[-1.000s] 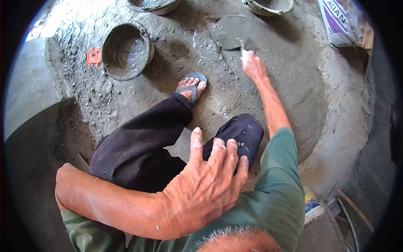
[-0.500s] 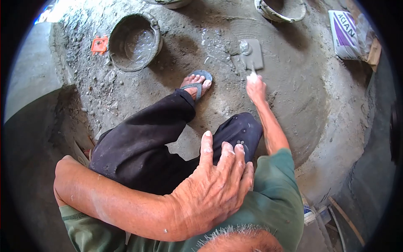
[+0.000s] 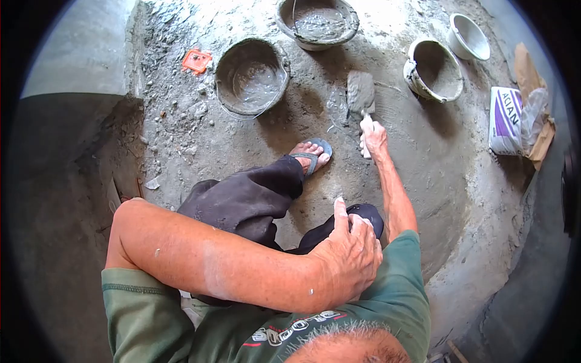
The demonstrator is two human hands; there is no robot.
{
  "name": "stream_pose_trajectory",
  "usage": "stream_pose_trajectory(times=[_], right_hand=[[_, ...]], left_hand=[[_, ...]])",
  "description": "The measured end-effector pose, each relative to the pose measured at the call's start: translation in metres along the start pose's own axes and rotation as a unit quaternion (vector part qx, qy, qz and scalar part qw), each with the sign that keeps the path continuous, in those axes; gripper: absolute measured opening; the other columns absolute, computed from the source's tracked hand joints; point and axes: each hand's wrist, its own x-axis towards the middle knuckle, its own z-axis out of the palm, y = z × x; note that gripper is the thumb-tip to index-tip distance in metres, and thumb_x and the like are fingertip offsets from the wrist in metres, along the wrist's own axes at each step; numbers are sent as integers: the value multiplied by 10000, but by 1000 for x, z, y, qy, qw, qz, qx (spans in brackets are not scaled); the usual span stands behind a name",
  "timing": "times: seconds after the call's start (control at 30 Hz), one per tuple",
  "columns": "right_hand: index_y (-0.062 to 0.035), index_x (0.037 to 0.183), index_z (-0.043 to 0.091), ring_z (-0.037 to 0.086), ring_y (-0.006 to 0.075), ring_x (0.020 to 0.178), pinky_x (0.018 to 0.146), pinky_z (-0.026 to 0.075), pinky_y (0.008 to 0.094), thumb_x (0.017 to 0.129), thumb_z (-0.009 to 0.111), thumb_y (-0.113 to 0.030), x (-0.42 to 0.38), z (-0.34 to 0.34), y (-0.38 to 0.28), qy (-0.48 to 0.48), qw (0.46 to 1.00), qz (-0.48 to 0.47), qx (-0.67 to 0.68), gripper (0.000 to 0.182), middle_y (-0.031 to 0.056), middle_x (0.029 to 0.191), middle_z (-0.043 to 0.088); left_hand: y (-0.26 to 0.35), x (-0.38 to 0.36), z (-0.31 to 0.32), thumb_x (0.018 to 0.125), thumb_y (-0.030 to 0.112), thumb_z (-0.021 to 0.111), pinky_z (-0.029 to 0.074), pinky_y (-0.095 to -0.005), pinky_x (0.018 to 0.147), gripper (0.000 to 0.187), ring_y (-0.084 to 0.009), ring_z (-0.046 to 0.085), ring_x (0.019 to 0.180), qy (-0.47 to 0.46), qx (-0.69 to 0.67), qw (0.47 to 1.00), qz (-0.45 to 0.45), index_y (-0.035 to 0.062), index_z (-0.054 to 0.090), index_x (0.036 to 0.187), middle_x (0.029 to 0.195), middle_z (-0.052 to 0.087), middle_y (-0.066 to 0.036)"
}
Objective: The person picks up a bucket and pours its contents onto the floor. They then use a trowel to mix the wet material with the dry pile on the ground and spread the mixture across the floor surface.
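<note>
My right hand is closed round the handle of a plastering trowel. The trowel's rectangular blade lies over the wet grey mortar on the floor, its face smeared with the same grey. Across my body reaches my left arm, and my left hand is beside my right knee with nothing in it. Its index finger points forward, apart from the other, bent fingers, and the fingertips are whitened. My sandalled foot stands on the rough floor, left of the trowel.
A bucket with wet mortar stands left of the trowel, and a basin of mortar lies beyond. Another bucket and a pale bowl are at the far right, near a white-and-purple bag. An orange plastic piece lies left.
The view has shifted, bringing more of the far floor into sight. My right hand has turned the trowel and drawn its blade leftward over the mortar. My left hand's fingers have bent from spread.
</note>
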Motion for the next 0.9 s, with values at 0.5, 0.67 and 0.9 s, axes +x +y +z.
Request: stream_pose_trajectory(times=[0.5,0.67,0.9], right_hand=[[-41,970,539,664,295,812,706,530,367,872,528,-217,59,50,-176,207,835,-278,-427,201,176,883,675],[-150,979,568,618,269,706,619,495,388,921,516,-284,-3,-79,-13,297,855,-347,-244,155,50,798,645],[30,957,597,647,400,867,779,500,479,854,620,-368,-242,-100,296,416,847,313,-108,411,241,909,660]], left_hand=[[-5,5,1,856,186,487,372,-730,847,405,-423,583,969,-32,15,997,-63,-130,591,1086,1065,588,-332],[-9,-3,-3,825,163,525,430,-672,828,378,-361,603,904,-30,32,999,-25,-116,576,1075,1037,601,-300],[-4,-9,-7,848,135,510,407,-657,909,443,-402,524,1113,-58,70,996,24,-72,488,1238,1233,502,-282]])
